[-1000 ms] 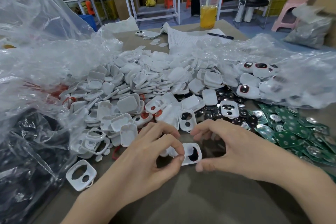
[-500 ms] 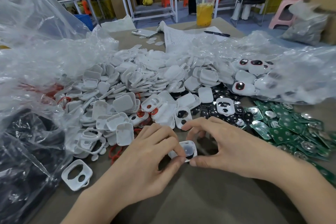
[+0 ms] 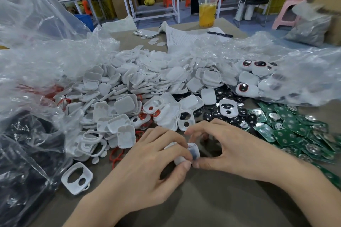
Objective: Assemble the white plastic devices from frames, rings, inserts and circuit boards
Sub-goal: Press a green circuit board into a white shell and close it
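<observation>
Head view | left hand (image 3: 147,167) and right hand (image 3: 230,153) meet low over table (image 3: 203,206), both pinching one white frame (image 3: 194,151) at their touching thumb tips and curled fingertips | left of it: loose frame (image 3: 77,178) lying flat | right: green circuit boards (image 3: 295,132) | beyond: heap of white parts (image 3: 147,83) | far beyond: orange drink cup (image 3: 207,8)

Both grips are hiding the white frame (image 3: 196,151)
Lower centre: left grip (image 3: 147,167) and right grip (image 3: 234,149) are covering most of it; lower left, the dark bag (image 3: 22,162) is running off the picture's edge.
</observation>
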`<state>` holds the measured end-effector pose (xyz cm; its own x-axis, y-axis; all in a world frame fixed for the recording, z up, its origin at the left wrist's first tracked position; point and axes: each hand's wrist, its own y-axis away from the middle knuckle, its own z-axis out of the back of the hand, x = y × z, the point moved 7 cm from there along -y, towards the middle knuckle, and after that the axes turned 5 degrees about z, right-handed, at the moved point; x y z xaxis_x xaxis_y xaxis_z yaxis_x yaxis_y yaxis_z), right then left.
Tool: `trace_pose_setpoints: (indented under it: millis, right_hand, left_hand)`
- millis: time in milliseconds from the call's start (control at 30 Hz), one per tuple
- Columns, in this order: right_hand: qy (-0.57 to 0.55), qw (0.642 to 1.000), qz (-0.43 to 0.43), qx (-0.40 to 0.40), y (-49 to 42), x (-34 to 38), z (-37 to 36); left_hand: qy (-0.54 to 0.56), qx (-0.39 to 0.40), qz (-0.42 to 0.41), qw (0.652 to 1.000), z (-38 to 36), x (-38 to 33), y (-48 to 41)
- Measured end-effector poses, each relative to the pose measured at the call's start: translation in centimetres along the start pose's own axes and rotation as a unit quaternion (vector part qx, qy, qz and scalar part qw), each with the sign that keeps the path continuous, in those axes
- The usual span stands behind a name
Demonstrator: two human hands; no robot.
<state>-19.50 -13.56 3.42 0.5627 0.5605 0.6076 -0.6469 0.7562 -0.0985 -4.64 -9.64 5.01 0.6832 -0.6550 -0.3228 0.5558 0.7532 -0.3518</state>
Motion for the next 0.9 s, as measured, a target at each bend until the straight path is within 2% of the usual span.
trace_pose_setpoints:
  millis: [400, 633, 800, 900]
  right_hand:
    - [-0.004, 1.0, 0.007, -0.006, 0.0, -0.3, -0.1]
    - [0.004, 1.0, 0.004, -0.004, 0.0, -0.4, -0.1]
    - [-0.001, 1.0, 0.006, -0.005, -0.1, -0.3, -0.1]
    - [-0.009, 1.0, 0.007, -0.008, 0.0, -0.6, -0.2]
  left_hand:
    - [-0.036, 0.0, -0.007, 0.999, -0.5, 0.3, 0.0]
    - [0.007, -0.005, 0.017, 1.0, -0.9, 0.8, 0.1]
    - [0.087, -0.063, 0.051, 0.993, 0.4, 1.3, 0.1]
    - [0.104, -0.128, 0.073, 0.984, 1.7, 2.2, -0.1]
